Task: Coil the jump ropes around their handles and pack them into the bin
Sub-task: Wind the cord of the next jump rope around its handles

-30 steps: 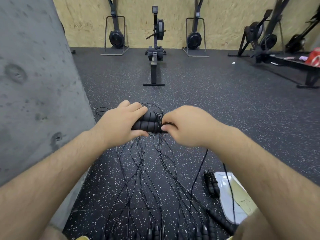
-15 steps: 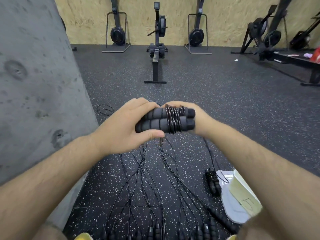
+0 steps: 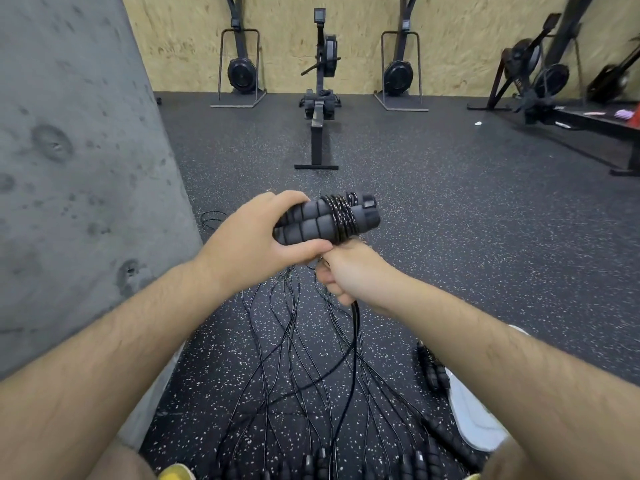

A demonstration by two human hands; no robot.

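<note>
Looking from the left side: at 9 o'clock of the view, a grey concrete wall, reaching down to the speckled rubber floor. Gripping with the left hand the two foam handles of one jump rope, a little above the centre of the view. Fingers curled over the top of them, thumb pressed from below, near their ends at 9 o'clock. Held side by side and touching, in the air above the floor, free ends pointing toward 3 o'clock. Wound around both handles, near those free ends, several tight turns of black rope. Just at 6 o'clock from the handles, touching the left thumb, the right hand, closed as a fist around the free length of this rope, hanging from the fist down to the floor. Spread on the floor at 6 o'clock, many loose black ropes crossing each other, with a row of dark handles along the lower edge. At 4 o'clock, beside the right forearm, one more coiled jump rope, lying on the floor just beside a white plastic thing. Too much hidden by the arm to tell if bin or lid. Far at 12 o'clock, a rowing machine before a plywood wall.
</note>
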